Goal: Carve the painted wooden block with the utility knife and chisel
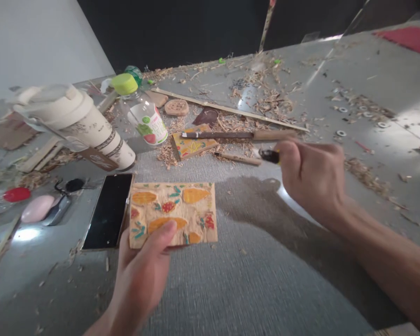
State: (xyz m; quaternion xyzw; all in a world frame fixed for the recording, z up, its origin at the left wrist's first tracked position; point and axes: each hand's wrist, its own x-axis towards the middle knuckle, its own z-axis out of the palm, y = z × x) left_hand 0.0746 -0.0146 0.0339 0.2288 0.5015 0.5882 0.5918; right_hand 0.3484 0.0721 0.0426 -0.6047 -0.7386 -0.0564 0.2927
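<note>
My left hand holds a carved wooden board by its lower left edge, thumb on top. Orange, red and teal shapes are painted on its face. My right hand is closed, off to the right above the mat, on a black-ended, pen-like tool. That tool is blurred and mostly hidden in the fist. Just beyond it are a long wooden-handled tool and a short wooden stick. Under the long tool sits a yellow painted wooden piece.
A black phone lies left of the board. Behind it stand a cream tumbler and a plastic bottle with a lime cap. Wood shavings and a thin wooden strip spread across the back. A grey mat covers the front.
</note>
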